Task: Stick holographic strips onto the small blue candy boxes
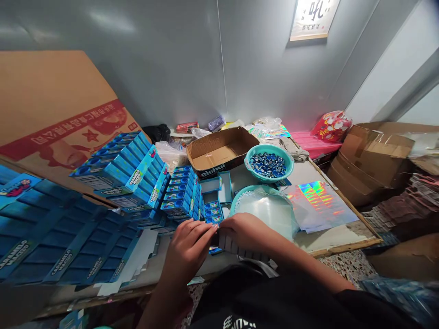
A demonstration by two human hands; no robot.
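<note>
My left hand (190,249) and my right hand (245,233) meet at the table's near edge, fingers bent and fingertips nearly touching. Between them is a small dark piece, mostly covered by the fingers; its kind I cannot make out. Just beyond the fingertips stand several small blue boxes (213,211) in a row. Under my right hand shows a row of pale grey pieces (230,245). Past my right wrist sits a teal basin (236,201) with white beads, partly covered by a translucent sheet (269,212). Open blue trays (225,187) lie beyond the small boxes.
Stacked blue cartons (128,169) and a large cardboard box (51,96) stand left. A teal colander (252,171) holds blue shiny pieces. Behind is an open cardboard tray (214,157). Holographic sheets (322,205) lie right, brown cartons (370,160) beyond the table edge.
</note>
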